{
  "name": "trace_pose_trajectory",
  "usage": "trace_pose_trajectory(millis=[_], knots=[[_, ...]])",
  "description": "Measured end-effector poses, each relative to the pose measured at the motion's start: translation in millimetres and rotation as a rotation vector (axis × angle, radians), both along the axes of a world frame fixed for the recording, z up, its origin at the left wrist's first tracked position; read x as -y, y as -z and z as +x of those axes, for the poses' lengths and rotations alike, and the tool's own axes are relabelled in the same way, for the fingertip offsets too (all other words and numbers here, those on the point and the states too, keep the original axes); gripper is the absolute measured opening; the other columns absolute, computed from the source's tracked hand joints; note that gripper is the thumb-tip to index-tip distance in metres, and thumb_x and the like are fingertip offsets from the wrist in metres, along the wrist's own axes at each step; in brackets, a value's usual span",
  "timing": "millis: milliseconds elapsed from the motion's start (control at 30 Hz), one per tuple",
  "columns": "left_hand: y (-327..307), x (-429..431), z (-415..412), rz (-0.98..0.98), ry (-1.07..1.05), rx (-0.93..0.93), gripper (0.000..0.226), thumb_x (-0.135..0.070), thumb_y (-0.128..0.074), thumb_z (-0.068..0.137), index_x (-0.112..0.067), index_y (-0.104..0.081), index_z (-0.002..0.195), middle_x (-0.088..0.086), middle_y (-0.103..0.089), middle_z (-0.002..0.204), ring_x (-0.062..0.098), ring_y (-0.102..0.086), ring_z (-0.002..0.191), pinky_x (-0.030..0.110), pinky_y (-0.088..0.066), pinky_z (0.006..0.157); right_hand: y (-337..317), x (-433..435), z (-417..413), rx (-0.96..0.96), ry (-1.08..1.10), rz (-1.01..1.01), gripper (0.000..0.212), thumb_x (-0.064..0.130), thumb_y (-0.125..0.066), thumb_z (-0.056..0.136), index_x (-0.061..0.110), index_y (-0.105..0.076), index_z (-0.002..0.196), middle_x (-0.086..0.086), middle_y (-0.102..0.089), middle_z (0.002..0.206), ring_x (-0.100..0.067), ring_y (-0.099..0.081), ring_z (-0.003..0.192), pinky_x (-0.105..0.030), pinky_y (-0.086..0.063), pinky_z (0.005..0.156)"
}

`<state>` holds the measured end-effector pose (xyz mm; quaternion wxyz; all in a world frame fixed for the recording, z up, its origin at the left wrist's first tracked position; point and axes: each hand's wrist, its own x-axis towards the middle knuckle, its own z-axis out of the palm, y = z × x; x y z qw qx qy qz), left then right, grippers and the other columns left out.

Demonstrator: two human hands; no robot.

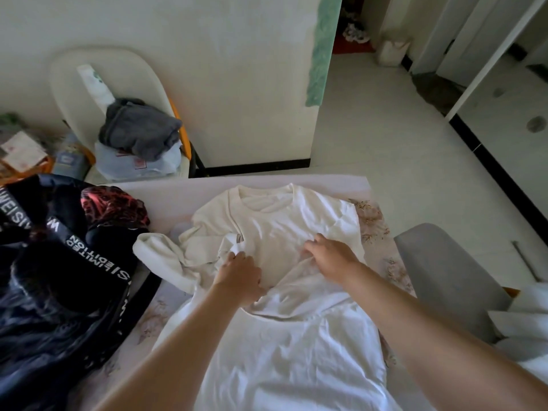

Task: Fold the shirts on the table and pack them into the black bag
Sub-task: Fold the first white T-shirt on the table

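Head view: both hands on a cream shirt [268,216] spread across the table [178,189].
The left hand [240,274] bunches a fold of its middle in curled fingers. The right hand [329,256] rests just beside it on the chest, fingers bent; pinching or only pressing, I cannot tell. The black bag [56,286] sits at the table's left edge.

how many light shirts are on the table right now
2: a cream shirt on the far side, collar away from the camera, and a white shirt nearer the camera. Others may be hidden beneath them.
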<state>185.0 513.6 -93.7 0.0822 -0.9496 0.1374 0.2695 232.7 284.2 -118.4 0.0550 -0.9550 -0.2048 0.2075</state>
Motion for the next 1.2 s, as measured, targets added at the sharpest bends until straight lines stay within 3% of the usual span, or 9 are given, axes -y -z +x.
trace_pose_trajectory(millis=[133, 300, 467, 600, 700, 833, 967, 1133, 1200], knots=[[-1, -6, 0, -0.058, 0.083, 0.063, 0.036, -0.048, -0.050, 0.090, -0.024, -0.070, 0.107, 0.002, -0.057, 0.112, 0.024, -0.044, 0.115, 0.037, -0.025, 0.107, -2, 6, 6, 0.110, 0.199, 0.128, 0.013, 0.017, -0.055, 0.097, 0.008, -0.064, 0.101, -0.009, -0.055, 0.112, -0.028, -0.061, 0.089, -0.033, -0.045, 0.070], [-5, -16, 19, -0.476, -0.211, 0.625, 0.016, -0.010, -0.062, 0.077, -0.015, -0.062, 0.093, 0.004, -0.061, 0.090, 0.028, -0.059, 0.085, 0.042, -0.050, 0.082, -23, 20, 29, 0.439, 0.659, 0.297, 0.010, 0.016, -0.059, 0.094, 0.010, -0.068, 0.097, -0.012, -0.067, 0.101, -0.033, -0.063, 0.091, -0.032, -0.039, 0.065], [-2, 3, 23, -0.494, -0.224, 0.635, 0.047, 0.005, -0.061, 0.069, -0.016, -0.064, 0.111, 0.004, -0.060, 0.111, 0.029, -0.055, 0.102, 0.040, -0.045, 0.087, -26, 34, 17, -0.014, 0.680, 0.526, 0.056, 0.011, -0.057, 0.094, 0.021, -0.039, 0.147, 0.005, -0.054, 0.135, -0.019, -0.055, 0.120, -0.027, -0.039, 0.091], [5, 39, 10, -0.522, -0.022, 0.502, 0.035, -0.013, -0.069, 0.068, -0.027, -0.066, 0.099, -0.003, -0.058, 0.107, 0.024, -0.056, 0.103, 0.034, -0.042, 0.084, -12, 59, -30, 0.280, 0.384, 0.293, 0.050, 0.021, -0.062, 0.071, 0.016, -0.053, 0.121, -0.004, -0.053, 0.118, -0.027, -0.049, 0.109, -0.040, -0.042, 0.093], [21, 51, 3, -0.289, -0.020, 0.276, 0.043, -0.016, -0.065, 0.078, -0.030, -0.055, 0.118, 0.000, -0.048, 0.119, 0.025, -0.045, 0.117, 0.036, -0.039, 0.096, 1, 76, -62, 0.163, 0.170, 0.059, 0.041, 0.023, -0.062, 0.072, 0.023, -0.049, 0.111, 0.002, -0.042, 0.110, -0.019, -0.043, 0.103, -0.032, -0.042, 0.091], [28, 43, 1, -0.472, -0.149, 0.395, 0.024, 0.007, -0.067, 0.068, -0.016, -0.065, 0.078, 0.007, -0.058, 0.081, 0.033, -0.061, 0.081, 0.039, -0.049, 0.063, 2, 94, -73, 0.141, 0.247, 0.029, 0.031, -0.006, -0.057, 0.079, 0.019, -0.053, 0.098, 0.000, -0.052, 0.101, -0.021, -0.056, 0.086, -0.032, -0.047, 0.069], [18, 37, 0, -0.584, -0.131, 0.518, 0.024, 0.001, -0.048, 0.067, -0.018, -0.063, 0.062, 0.000, -0.056, 0.069, 0.028, -0.056, 0.071, 0.037, -0.048, 0.063, -6, 105, -78, 0.348, 0.273, -0.011, 0.038, -0.011, -0.069, 0.055, 0.018, -0.051, 0.070, -0.001, -0.051, 0.076, -0.025, -0.055, 0.058, -0.029, -0.031, 0.045], [12, 42, -14, -0.258, -0.076, 0.012, 0.024, -0.017, -0.051, 0.085, -0.035, -0.067, 0.091, -0.008, -0.061, 0.110, 0.020, -0.053, 0.112, 0.033, -0.043, 0.092, -27, 91, -76, -0.106, 0.255, -0.382, 0.019, 0.018, -0.057, 0.086, 0.025, -0.062, 0.102, 0.002, -0.063, 0.100, -0.025, -0.061, 0.103, -0.036, -0.047, 0.094], [11, 32, -18, -0.404, -0.218, 0.075, 0.024, -0.021, -0.047, 0.090, -0.030, -0.069, 0.095, -0.007, -0.064, 0.109, 0.019, -0.058, 0.107, 0.031, -0.047, 0.087, -40, 73, -71, -0.125, 0.276, -0.448, 0.023, 0.027, -0.052, 0.081, 0.024, -0.063, 0.101, 0.000, -0.062, 0.094, -0.025, -0.060, 0.092, -0.037, -0.048, 0.086]])
